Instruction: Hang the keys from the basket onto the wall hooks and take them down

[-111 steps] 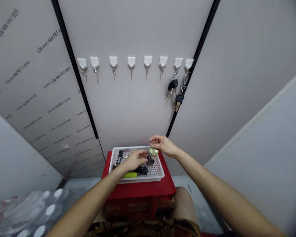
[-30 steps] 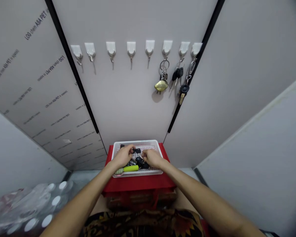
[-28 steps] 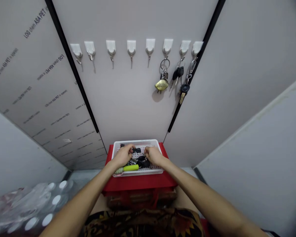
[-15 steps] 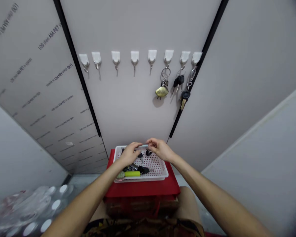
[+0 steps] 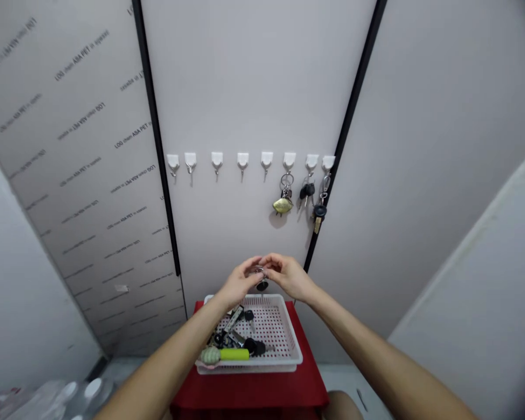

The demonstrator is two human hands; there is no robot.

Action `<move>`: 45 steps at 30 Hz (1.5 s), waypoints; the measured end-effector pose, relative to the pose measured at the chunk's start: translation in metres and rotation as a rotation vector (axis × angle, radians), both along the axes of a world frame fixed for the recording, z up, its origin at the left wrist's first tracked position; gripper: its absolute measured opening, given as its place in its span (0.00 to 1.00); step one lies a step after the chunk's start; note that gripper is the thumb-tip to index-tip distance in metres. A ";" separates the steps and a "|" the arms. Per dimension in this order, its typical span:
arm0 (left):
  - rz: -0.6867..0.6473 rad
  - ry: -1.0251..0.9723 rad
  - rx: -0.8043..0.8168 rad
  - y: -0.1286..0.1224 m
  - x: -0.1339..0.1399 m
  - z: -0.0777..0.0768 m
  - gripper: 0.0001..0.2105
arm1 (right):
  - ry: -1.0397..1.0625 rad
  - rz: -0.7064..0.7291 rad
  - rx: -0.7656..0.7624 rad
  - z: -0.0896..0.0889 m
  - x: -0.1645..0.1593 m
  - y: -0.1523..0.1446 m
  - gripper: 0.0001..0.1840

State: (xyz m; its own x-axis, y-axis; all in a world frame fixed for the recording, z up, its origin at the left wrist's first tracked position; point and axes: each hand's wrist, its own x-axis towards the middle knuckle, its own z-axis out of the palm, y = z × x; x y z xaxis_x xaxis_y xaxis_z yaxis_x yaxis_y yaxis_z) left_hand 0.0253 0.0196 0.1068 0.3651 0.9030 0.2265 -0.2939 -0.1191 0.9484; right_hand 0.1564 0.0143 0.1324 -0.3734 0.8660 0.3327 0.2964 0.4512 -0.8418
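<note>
Both my left hand (image 5: 240, 282) and my right hand (image 5: 287, 276) pinch a ring with a small black-headed key (image 5: 262, 285) dangling from it, just above the far rim of a white plastic basket (image 5: 294, 344). Inside the basket, bunches of keys (image 5: 233, 322) fill the left side, beside a single black-headed key (image 5: 249, 315). At the front lie a yellow-green stick-like piece (image 5: 234, 354), a pale green knobbly charm (image 5: 210, 355) and another black key (image 5: 256, 347).
White hooks (image 5: 242, 160) run in a row along the wall. The three rightmost carry keys: one set with a gold charm (image 5: 283, 205), a pair of black keys (image 5: 307, 190) and a black fob (image 5: 319, 212). The basket rests on a red box (image 5: 254, 391). Bottles (image 5: 94, 389) stand lower left.
My hands have lifted the keyring from inside the basket to above its far rim. The head view has tilted up, so hooks and basket sit lower in the picture.
</note>
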 end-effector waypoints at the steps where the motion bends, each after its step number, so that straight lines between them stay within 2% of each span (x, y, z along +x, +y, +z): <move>1: -0.010 -0.012 -0.016 0.001 0.000 0.006 0.15 | -0.004 -0.022 0.031 0.003 -0.001 0.000 0.06; 4: -0.013 -0.035 -0.126 0.003 -0.002 0.015 0.10 | -0.003 -0.123 0.112 0.009 -0.002 0.003 0.06; 7: -0.079 -0.093 -0.247 0.003 -0.006 0.016 0.09 | 0.035 -0.173 0.161 0.012 -0.003 0.004 0.06; 10: -0.201 -0.168 -0.300 0.002 -0.011 0.014 0.08 | 0.109 -0.189 0.158 0.014 -0.005 0.004 0.06; 12: -0.228 -0.180 -0.318 0.002 -0.014 0.013 0.08 | 0.147 -0.177 0.113 0.015 -0.006 0.003 0.07; 15: -0.204 -0.139 -0.297 0.001 -0.014 0.011 0.09 | 0.149 -0.115 0.042 0.015 -0.008 0.001 0.07; 20: -0.191 0.021 -0.181 0.000 -0.012 0.009 0.07 | 0.156 -0.091 0.020 0.014 -0.010 -0.003 0.07; 24: -0.169 0.018 -0.122 -0.001 -0.013 0.007 0.10 | 0.193 -0.089 -0.016 0.012 -0.011 -0.003 0.07; 30: -0.181 0.022 -0.185 -0.003 -0.014 0.008 0.08 | 0.228 -0.079 -0.072 0.009 -0.011 -0.005 0.07; 36: -0.170 0.072 -0.247 -0.007 -0.012 0.018 0.08 | 0.332 -0.110 -0.036 0.008 -0.012 -0.009 0.07; 38: -0.195 0.091 -0.274 -0.008 -0.014 0.017 0.07 | 0.327 -0.075 -0.118 0.006 -0.011 -0.010 0.07; 42: -0.264 0.086 -0.347 -0.008 -0.020 0.009 0.08 | 0.206 0.138 -0.334 0.003 -0.004 -0.015 0.08; 45: -0.295 0.029 -0.370 -0.008 -0.024 0.004 0.08 | 0.141 0.235 -0.354 0.004 0.000 -0.020 0.10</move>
State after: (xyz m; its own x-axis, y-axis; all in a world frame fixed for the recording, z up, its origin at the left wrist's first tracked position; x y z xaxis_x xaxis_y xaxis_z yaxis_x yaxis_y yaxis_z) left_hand 0.0017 0.0113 0.1106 0.6194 0.7781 -0.1047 -0.2374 0.3127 0.9197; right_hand 0.1564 -0.0060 0.1365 -0.5456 0.8329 0.0926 0.0915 0.1690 -0.9814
